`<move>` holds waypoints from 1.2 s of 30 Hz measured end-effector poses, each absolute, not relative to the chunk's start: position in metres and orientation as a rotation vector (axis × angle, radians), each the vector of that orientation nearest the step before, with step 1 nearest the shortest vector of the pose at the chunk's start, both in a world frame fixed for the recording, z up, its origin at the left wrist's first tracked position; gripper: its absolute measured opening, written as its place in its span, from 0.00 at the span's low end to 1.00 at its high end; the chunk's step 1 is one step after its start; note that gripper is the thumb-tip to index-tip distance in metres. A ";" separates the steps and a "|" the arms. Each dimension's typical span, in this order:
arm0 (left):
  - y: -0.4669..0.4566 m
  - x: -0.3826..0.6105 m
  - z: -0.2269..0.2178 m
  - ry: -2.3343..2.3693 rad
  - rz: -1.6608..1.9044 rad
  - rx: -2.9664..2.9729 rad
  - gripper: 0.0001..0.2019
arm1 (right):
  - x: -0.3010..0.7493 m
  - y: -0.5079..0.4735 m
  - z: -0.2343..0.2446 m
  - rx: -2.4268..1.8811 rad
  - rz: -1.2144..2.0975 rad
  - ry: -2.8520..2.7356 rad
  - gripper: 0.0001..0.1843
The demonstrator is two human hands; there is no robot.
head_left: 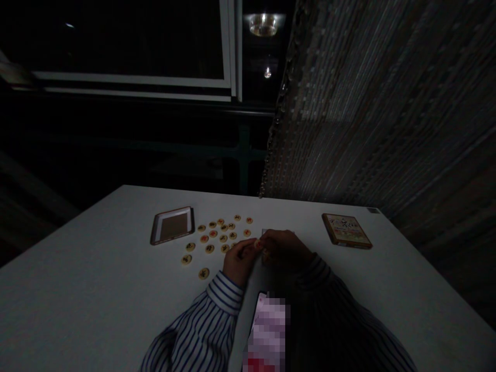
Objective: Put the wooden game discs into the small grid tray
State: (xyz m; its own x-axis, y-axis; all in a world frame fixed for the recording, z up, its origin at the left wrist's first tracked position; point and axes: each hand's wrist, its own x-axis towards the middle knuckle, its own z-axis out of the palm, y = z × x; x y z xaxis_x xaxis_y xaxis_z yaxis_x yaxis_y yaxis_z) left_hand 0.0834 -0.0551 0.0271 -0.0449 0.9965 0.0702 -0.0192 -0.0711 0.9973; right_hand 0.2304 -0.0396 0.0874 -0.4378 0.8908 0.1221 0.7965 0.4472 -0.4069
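Phone (pixel 266 330), hands (pixel 238 262) pinching disc (pixel 258 244), brown-bottomed tray (pixel 174 227), printed box (pixel 346 230)

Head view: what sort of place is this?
Likely a dim indoor room, perhaps a home or lounge, though I can't tell which: a white table, a string curtain beyond it, and a white-framed window with dark glass.

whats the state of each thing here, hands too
left hand: fingers closed on a piece
right hand: fingers bent at the same piece, exact grip unclear
held piece: between both hands' fingertips
loose pieces: scattered flat, characters up
tray: open side up
printed box: flat, printed face up
phone: screen lit
lamp: lit
strand curtain: hanging down
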 end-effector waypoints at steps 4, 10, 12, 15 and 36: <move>-0.053 0.082 0.024 1.145 1.282 1.179 0.17 | 0.230 -0.042 0.091 -1.416 0.465 -2.369 0.10; -0.052 0.079 0.024 1.171 1.327 1.179 0.15 | 0.227 -0.043 0.090 -1.256 0.329 -2.526 0.13; -0.052 0.079 0.024 1.180 1.337 1.159 0.14 | 0.225 -0.043 0.089 -1.246 0.271 -2.562 0.14; -0.052 0.080 0.024 1.203 1.337 1.138 0.13 | 0.224 -0.043 0.086 -1.277 0.203 -2.577 0.15; -0.052 0.080 0.028 1.181 1.363 1.118 0.11 | 0.225 -0.046 0.091 -1.252 0.005 -2.607 0.16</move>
State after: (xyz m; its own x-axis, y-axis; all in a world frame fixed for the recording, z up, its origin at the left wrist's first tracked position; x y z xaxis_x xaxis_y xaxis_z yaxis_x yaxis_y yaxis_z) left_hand 0.0802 -0.0520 0.0283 -0.1008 0.9941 0.0409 -0.1005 -0.0511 0.9936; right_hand 0.2248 -0.0455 0.0914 -0.6002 0.7687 0.2212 0.7678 0.6312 -0.1100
